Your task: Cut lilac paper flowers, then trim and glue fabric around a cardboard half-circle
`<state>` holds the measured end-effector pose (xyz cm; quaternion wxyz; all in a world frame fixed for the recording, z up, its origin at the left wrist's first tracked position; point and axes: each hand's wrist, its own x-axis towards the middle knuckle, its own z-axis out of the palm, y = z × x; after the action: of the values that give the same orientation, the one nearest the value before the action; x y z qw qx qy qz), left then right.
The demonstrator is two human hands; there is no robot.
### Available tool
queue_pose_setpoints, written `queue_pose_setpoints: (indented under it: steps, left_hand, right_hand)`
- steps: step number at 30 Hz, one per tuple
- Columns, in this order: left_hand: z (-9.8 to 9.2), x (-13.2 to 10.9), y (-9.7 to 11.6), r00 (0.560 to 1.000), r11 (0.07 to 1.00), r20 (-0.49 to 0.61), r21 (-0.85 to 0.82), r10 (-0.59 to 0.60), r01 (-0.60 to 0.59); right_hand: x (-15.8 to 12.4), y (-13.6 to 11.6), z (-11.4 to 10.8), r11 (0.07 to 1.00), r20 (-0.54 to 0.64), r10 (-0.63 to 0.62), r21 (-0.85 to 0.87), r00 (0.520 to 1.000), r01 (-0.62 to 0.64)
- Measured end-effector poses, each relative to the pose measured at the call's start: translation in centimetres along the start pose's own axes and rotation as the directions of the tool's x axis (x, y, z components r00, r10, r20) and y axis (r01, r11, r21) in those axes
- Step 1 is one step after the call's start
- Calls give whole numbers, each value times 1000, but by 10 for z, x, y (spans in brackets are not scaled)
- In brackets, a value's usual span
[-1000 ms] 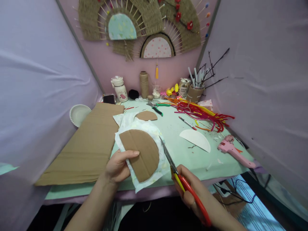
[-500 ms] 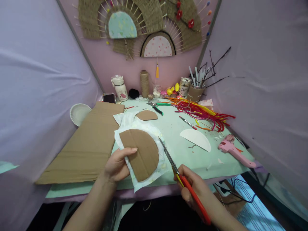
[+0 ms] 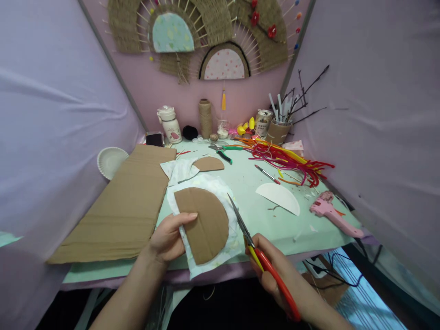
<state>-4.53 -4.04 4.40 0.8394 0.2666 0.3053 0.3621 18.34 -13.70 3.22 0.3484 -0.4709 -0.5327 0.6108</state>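
On the mint-green surface (image 3: 261, 229), a large brown cardboard sheet (image 3: 120, 206) lay to the left of a half-round brown cardboard piece (image 3: 209, 233), which was on the pale patterned cloth (image 3: 225, 185). To the right lay a white half-round sheet (image 3: 277, 198), and farther right a pink glue gun (image 3: 332, 215). Behind were green-handled pliers (image 3: 225, 157), then a brown twine spool (image 3: 205, 120).

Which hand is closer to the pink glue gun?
Right. The right hand, holding scissors, is left of the glue gun; the left hand, holding a cardboard cutout, is farther left.
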Motion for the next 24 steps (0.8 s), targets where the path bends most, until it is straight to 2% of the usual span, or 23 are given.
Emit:
queue_pose_setpoints:
  steps: [3,11,18,24]
  left_hand:
    - [1,0,0,1000,1000,12,10,-2,2]
    - [2,-1,1,997,1000,-75,7,-5,5]
    - [-1,-4,3,998,999,-69,36,-8,11]
    - [0,-5,2,999,997,-23,67,-44,46]
  right_hand:
    - [1,1,0,1000,-14,-7,0,1000,7]
    - [5,10,-2,999,-43,32,-12,999,-33]
    - [3,2,1,999,-47,51,10,998,-51]
    - [1,2,-1,999,-27,36,-2,999,-36]
